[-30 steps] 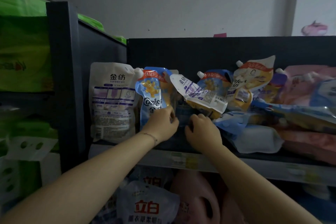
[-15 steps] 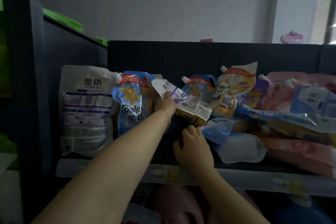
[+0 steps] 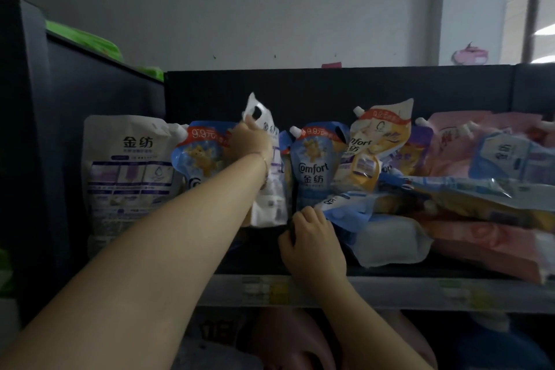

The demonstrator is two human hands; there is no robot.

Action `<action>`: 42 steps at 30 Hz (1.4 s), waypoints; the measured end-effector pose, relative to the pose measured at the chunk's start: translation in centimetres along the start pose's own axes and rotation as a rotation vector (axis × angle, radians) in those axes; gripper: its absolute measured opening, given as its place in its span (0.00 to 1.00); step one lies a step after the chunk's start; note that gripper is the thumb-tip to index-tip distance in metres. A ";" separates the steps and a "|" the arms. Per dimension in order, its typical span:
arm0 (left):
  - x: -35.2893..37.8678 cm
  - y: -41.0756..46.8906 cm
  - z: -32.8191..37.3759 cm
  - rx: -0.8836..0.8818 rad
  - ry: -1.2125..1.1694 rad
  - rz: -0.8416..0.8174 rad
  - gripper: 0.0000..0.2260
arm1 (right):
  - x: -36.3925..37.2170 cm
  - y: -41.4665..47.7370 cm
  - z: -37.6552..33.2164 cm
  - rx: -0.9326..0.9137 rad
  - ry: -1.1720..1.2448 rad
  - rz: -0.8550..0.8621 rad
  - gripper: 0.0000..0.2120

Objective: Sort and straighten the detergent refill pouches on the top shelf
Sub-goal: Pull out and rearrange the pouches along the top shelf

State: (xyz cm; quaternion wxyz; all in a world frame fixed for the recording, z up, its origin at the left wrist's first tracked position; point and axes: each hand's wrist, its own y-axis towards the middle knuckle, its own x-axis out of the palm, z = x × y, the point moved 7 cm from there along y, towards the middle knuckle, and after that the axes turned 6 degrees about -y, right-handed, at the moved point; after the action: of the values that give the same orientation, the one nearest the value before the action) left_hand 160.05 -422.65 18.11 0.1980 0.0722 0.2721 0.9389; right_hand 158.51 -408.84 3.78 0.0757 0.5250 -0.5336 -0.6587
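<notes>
Standing a white pouch (image 3: 267, 201) upright on the top shelf (image 3: 390, 291), a person's left hand (image 3: 250, 141) grips its upper edge just below the handle cut-out.

The pouch's long axis runs vertical, hanging straight down from the curled fingers between the left blue pouch (image 3: 198, 156) and the right blue pouch (image 3: 315, 165). The right hand (image 3: 313, 249) sits lower, nearest the pouch's foot, fingers curled beside a toppled pale-blue pouch (image 3: 342, 210); whether it holds anything cannot be told.
</notes>
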 end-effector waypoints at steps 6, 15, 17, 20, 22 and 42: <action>-1.2 -2.2 -2.8 0.212 0.088 -0.113 0.17 | -0.1 0.0 -0.1 0.003 -0.011 -0.004 0.08; -4.8 -6.2 -1.6 0.506 0.087 -0.118 0.17 | -0.7 -0.1 -0.5 0.020 -0.029 -0.107 0.09; -5.7 -7.3 -1.0 0.645 0.184 -0.120 0.14 | -1.0 -0.3 -0.8 -0.030 -0.036 -0.130 0.07; -5.3 -9.1 -0.8 0.862 0.328 -0.266 0.10 | -2.7 -0.7 -0.9 -0.113 -0.073 -0.080 0.07; -4.7 -10.5 -0.7 0.975 0.394 -0.348 0.07 | -4.3 -0.7 -0.2 -0.119 -0.100 0.014 0.10; 6.7 -12.4 -4.1 0.496 0.685 -0.734 0.07 | -9.5 2.7 11.6 0.190 -0.111 -0.237 0.15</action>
State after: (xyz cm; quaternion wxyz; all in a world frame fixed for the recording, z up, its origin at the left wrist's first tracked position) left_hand 157.04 -412.27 8.17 0.3892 -0.2919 0.5410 0.6861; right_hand 152.43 -396.42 10.31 -0.0822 0.5518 -0.5311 -0.6377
